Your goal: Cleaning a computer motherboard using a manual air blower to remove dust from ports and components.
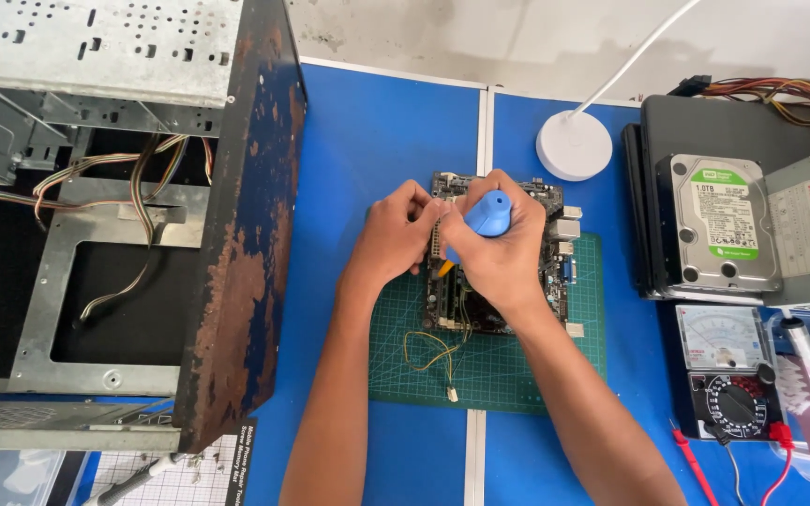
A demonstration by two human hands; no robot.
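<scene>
Here, I see my right hand curled tight around a blue-handled screwdriver, left hand fingers pinched on the motherboard edge, board lying on a green cutting mat, rusty computer case to the left.

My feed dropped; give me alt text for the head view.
Both hands work over a motherboard on a green cutting mat: right hand grips a blue-handled tool, left hand steadies the board. A rusty open computer case stands left.
</scene>
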